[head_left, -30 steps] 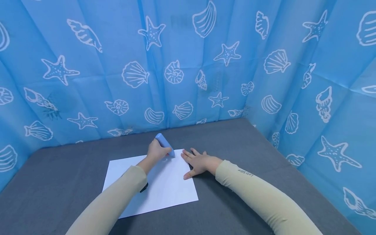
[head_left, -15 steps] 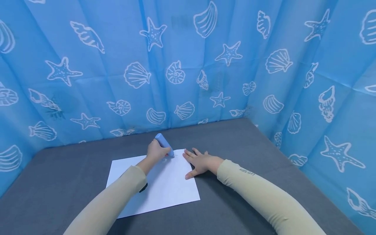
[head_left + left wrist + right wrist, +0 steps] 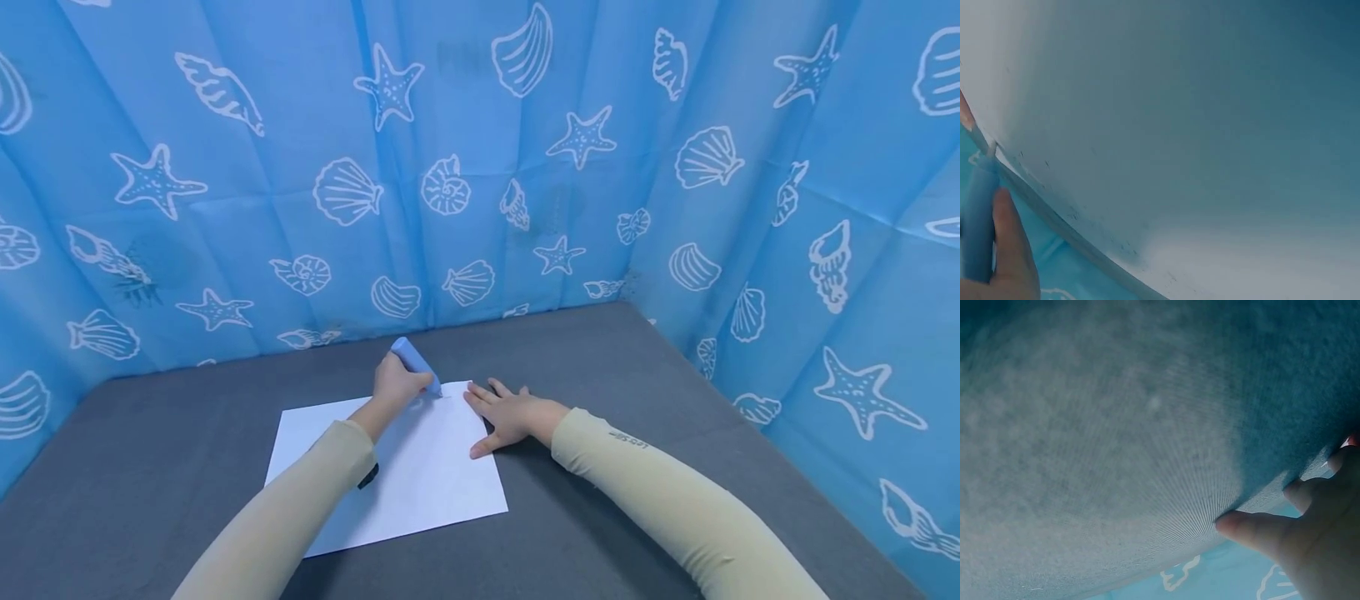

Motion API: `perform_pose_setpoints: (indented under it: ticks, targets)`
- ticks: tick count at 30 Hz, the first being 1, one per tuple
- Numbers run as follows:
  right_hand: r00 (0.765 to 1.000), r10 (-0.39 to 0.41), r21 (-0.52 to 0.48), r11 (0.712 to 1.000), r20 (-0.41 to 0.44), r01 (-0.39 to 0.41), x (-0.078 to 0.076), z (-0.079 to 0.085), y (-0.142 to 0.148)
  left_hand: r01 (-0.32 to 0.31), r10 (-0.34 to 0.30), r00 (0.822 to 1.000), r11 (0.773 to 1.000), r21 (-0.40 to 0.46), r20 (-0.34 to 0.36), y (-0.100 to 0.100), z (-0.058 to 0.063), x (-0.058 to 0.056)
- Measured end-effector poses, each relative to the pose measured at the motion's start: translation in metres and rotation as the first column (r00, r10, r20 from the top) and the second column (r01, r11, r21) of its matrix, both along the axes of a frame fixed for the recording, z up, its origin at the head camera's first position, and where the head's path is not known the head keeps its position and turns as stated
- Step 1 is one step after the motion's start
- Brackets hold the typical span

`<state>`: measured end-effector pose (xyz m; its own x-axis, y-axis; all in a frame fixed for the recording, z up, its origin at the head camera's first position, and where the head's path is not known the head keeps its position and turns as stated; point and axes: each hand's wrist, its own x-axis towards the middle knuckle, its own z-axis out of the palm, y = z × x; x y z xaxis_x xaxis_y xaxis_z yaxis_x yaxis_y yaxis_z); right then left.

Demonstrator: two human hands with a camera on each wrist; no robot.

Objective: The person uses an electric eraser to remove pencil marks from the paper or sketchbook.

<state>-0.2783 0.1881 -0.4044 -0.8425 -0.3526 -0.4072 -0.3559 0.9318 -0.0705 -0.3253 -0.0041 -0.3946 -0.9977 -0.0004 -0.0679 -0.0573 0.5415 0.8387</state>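
Note:
My left hand (image 3: 396,385) holds a thick light-blue pen (image 3: 415,364), tilted with its tip down at the far edge of a white sheet of paper (image 3: 438,479). In the left wrist view, the pen (image 3: 979,219) has a narrow greyish tip, and small dark marks dot the paper (image 3: 1116,156). Whether the tip touches the sheet cannot be told. Fingers spread, my right hand (image 3: 512,418) rests across the paper's right edge near its far corner. The right wrist view shows that hand's fingers (image 3: 1250,529) against the grey cloth.
Dark grey cloth (image 3: 615,375) covers the table around the sheet. Blue curtains (image 3: 465,233) with white shells and starfish hang behind and on the right. Under the left wrist, a small black item (image 3: 368,477) shows against the paper.
The pen and left hand have shifted slightly left and away, uncovering a faint short mark beside the tip. My right hand has stayed on the paper's edge.

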Motion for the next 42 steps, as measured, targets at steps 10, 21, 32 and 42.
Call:
perform_pose_setpoints:
  ticks: [10,21,32,42]
  targets:
    - [1.0,0.004,-0.002,1.0,0.0,-0.004,0.001,0.002,-0.001,0.026,-0.026,1.0,0.999,-0.018,-0.009,0.01,0.0,0.003]
    - [1.0,0.001,0.011,1.0,-0.01,-0.001,0.002,0.004,0.001,0.027,-0.027,1.0,0.999,-0.044,0.001,0.006,0.005,0.002]
    - [1.0,0.012,0.003,1.0,-0.015,-0.012,0.002,0.003,-0.001,0.014,-0.015,1.0,0.999,-0.039,-0.001,0.001,0.007,0.005]
    - [1.0,0.004,0.0,1.0,-0.001,-0.004,0.0,0.001,-0.001,0.056,-0.056,0.998,0.997,-0.056,-0.005,0.001,0.004,-0.002]
